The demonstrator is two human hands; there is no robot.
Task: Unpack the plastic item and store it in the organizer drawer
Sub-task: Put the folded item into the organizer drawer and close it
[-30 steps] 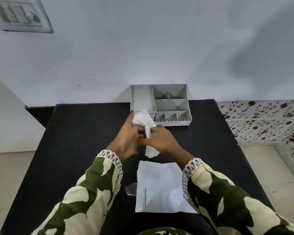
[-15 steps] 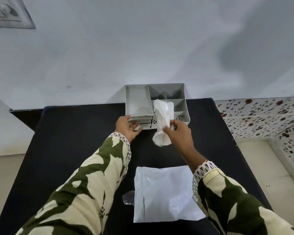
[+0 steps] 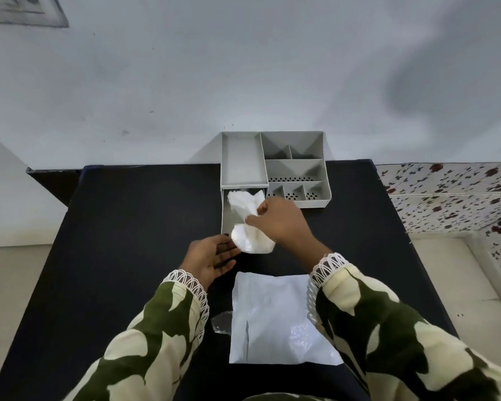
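The right hand is pinching the crumpled white plastic item between thumb and fingertips and lowering it into the drawer, which is standing pulled out from the lower left of the grey organizer, just above the centre of the frame. The item's upper end is lying inside the drawer near the organizer's front; its lower end is bulging over the drawer's near edge. The left hand is hovering open and empty just below the drawer front, fingers spread, touching nothing as far as can be seen.

To finish this step well, the right hand probably needs to be pressing the loose lower end down and inward, so that nothing is sticking above the drawer walls; otherwise the soft plastic is likely to catch under the tray above when the drawer slides shut. The left hand is well placed to be steadying the drawer front meanwhile, then pushing it straight in.

Lower in the frame, the white packaging bag is lying flat on the black tabletop, with a scrap of clear film beside its left edge.
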